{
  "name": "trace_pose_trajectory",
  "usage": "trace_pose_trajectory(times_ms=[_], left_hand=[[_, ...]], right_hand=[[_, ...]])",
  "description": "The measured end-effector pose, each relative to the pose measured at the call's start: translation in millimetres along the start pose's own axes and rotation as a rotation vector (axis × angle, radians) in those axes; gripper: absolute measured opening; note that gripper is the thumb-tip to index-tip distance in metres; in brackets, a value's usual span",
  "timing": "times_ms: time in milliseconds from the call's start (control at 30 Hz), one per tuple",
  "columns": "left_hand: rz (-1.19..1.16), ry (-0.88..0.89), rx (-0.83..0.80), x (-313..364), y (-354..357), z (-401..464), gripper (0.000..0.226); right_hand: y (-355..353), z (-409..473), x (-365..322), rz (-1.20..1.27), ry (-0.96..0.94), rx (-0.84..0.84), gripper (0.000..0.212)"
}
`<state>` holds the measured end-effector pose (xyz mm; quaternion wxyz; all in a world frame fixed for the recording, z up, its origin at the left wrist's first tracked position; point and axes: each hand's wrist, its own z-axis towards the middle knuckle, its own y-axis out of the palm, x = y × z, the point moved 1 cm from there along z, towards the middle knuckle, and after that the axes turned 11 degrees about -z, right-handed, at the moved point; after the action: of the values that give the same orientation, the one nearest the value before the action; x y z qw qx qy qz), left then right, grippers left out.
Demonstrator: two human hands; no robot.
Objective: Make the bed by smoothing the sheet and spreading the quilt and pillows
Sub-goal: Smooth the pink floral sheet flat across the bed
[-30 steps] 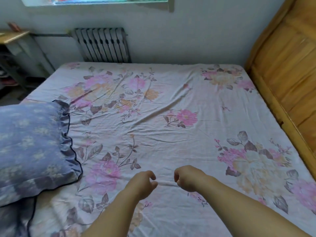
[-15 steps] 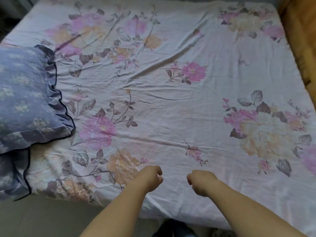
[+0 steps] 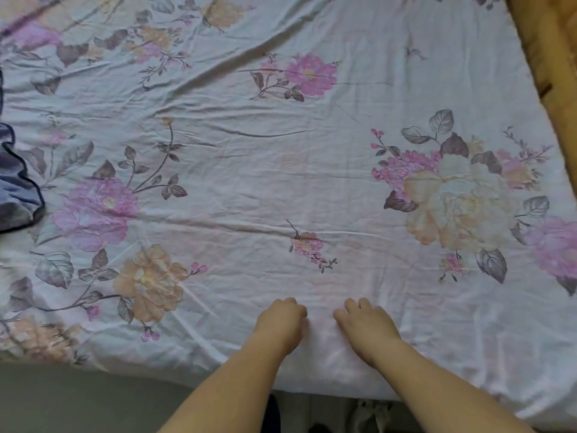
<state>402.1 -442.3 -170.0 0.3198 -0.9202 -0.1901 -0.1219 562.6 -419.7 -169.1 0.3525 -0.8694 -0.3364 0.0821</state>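
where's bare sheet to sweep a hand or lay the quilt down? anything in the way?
Nearly all of the floral sheet is bare: from the left hand and right hand at the near edge, out across the middle, right to the wooden bed frame. Only the left edge is taken, where a blue pillow corner lies. Creases run across the middle.

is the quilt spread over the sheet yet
No, the floral sheet lies bare and creased, with only a blue pillow at its left edge.
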Motion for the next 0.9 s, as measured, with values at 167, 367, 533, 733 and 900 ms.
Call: trace_pose_trajectory(times_ms=[167,367,533,733,900], left_hand=[[0.134,-0.040,0.144,26,24,7,0.031],[0.197,-0.092,0.172,34,35,9,0.034],[0.217,-0.095,0.141,37,43,4,0.035],[0.249,-0.070,0.084,44,50,-6,0.032],[0.232,-0.073,0.084,44,49,-9,0.031]], right_hand=[[8,11,2,0.010,-0.069,0.052,0.035],[10,8,9,0.019,-0.151,0.091,0.033],[12,-1,14,0.024,-0.188,0.087,0.034],[11,-15,14,0.013,-0.205,-0.011,0.031],[8,-16,16,0.015,-0.224,-0.038,0.023]])
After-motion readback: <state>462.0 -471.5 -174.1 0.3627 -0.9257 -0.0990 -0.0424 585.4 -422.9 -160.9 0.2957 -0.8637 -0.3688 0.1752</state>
